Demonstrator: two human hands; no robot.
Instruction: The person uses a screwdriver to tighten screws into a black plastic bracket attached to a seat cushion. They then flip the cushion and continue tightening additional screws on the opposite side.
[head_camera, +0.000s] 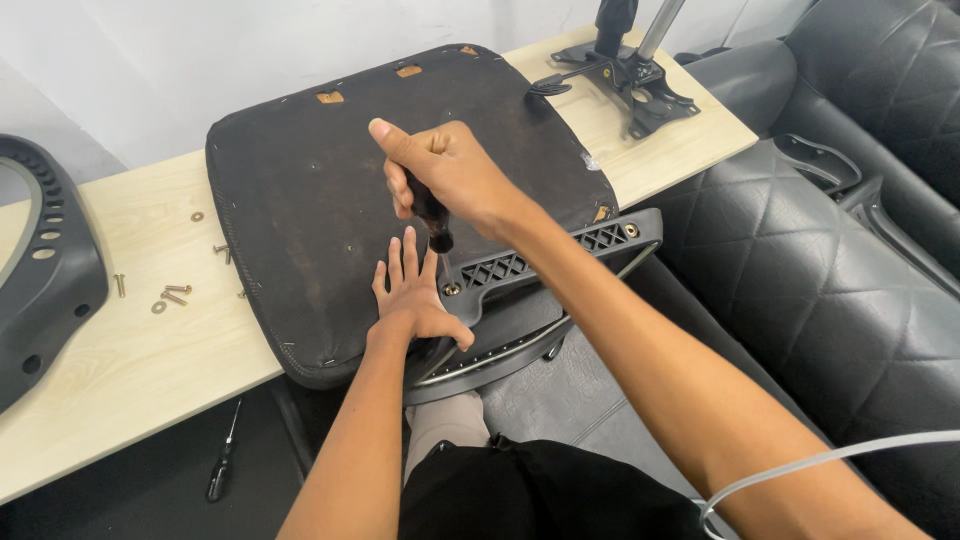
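Right hand (450, 172) fisted round black-handled tool (430, 213), probably screwdriver; left hand (412, 292) flat, fingers spread, on upturned dark fabric-covered seat pad (300, 200).

Single head cam, looking down and forward over the person's own arms

There's only one view here, so nothing overlaps with a second camera. It sits at head height and tilts steeply down onto a light wooden tabletop (130, 370), close enough that both forearms come in from the bottom edge and fill a good part of the frame. The left hand (412, 295) and right hand (450, 175) land near the centre, over a dark upturned chair seat (300, 190). The white wall (200, 50) runs along the top, so the camera faces it, and a black quilted sofa (820, 280) takes up the right side.
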